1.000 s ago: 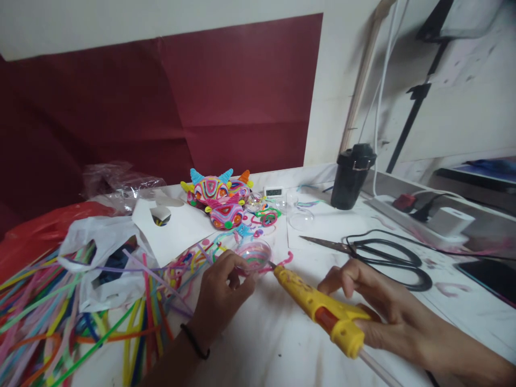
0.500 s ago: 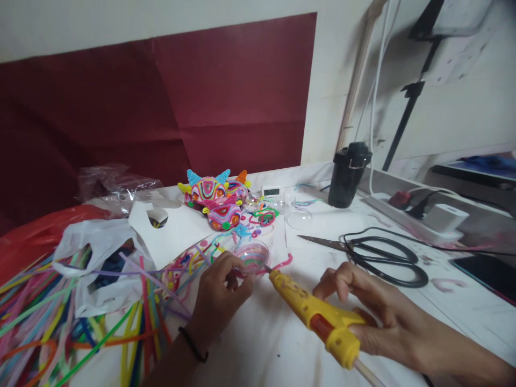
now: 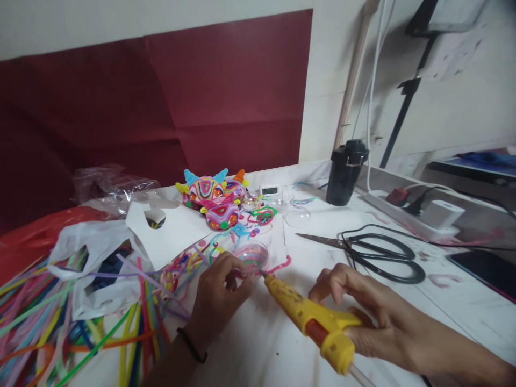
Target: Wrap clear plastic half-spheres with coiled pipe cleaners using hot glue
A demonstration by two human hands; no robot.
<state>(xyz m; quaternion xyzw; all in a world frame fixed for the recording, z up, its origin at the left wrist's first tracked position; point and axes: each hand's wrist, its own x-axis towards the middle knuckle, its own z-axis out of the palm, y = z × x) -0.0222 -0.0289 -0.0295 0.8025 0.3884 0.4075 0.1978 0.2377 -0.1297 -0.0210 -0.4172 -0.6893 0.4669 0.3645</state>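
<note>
My left hand is closed, thumb and fingers pinching the near rim of a small clear plastic dome. Coils of coloured pipe cleaner show in the dome, and a pink pipe cleaner sticks out to its right with a curled end. A yellow hot glue gun is gripped in my right hand. Its metal nozzle points up and left, at the dome's near right edge; I cannot tell whether it touches. A glue stick protrudes from the gun's back end.
Loose pipe cleaners and a white plastic bag cover the left side. Colourful animal-head figures stand at the back. Scissors, a black cup, a power strip and a phone are to the right.
The glue gun's nozzle has shifted slightly left, nearer the dome's near edge. My left hand keeps its pinch on the rim. The whole view has moved a little.
</note>
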